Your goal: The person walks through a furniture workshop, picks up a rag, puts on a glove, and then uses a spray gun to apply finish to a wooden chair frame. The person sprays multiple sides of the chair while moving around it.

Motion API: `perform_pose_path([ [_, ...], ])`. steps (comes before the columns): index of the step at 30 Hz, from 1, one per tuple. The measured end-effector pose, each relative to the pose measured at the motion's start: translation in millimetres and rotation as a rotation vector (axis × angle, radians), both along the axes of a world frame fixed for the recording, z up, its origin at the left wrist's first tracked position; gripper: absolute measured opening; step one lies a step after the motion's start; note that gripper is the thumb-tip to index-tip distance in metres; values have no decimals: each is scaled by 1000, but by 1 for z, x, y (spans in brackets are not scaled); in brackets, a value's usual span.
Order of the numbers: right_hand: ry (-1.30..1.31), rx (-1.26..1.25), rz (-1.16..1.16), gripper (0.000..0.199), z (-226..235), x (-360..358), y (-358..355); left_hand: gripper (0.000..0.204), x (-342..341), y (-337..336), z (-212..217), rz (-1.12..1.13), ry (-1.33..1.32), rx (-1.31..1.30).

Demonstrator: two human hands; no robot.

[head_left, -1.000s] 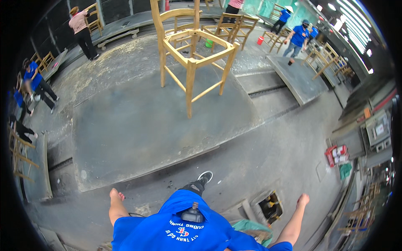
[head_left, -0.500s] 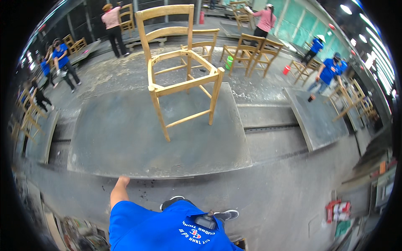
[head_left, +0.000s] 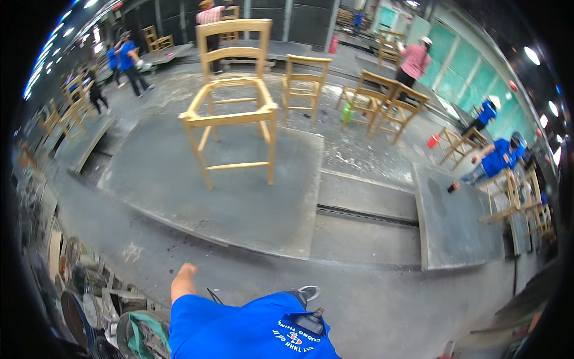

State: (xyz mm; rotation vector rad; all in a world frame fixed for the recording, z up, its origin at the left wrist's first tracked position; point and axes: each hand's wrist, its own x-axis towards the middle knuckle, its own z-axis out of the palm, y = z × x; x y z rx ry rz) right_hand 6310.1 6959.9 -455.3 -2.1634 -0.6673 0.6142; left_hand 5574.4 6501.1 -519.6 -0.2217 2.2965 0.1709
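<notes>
One left hand empty, wooden chair frame well ahead on platform.

My view swings on to the left, so the unfinished wooden chair on the grey platform now sits left of middle, where a second ago it stood near the top centre. My right hand, out by my side then, is gone from sight. My left hand now hangs low at the left, empty and loosely curled, beside my blue shirt. A pile of clutter with a green bag comes into the lower left corner. More chairs and a crouching person in blue now show at the right.
</notes>
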Motion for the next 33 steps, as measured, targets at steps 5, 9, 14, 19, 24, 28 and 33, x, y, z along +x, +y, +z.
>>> perform_pose_path([
  [5,-20,153,-483,37,-20,226,-5,35,47,138,-37,-81,-247,41],
  [9,57,-60,-547,37,-21,281,-18,28,93,344,-35,-53,-243,60],
  [14,-237,-320,-454,38,-28,272,-55,21,168,619,-38,-1137,-17,-100],
  [19,314,-492,-751,21,-121,334,-83,35,288,804,-32,-1274,20,-101],
  [24,522,-657,-846,20,-151,440,-9,64,429,884,-30,-508,58,249],
  [28,321,-998,-152,27,-112,568,116,38,517,941,-35,-430,-302,210],
  [33,249,-301,-551,17,-66,718,307,28,644,1036,-53,-445,-269,162],
])
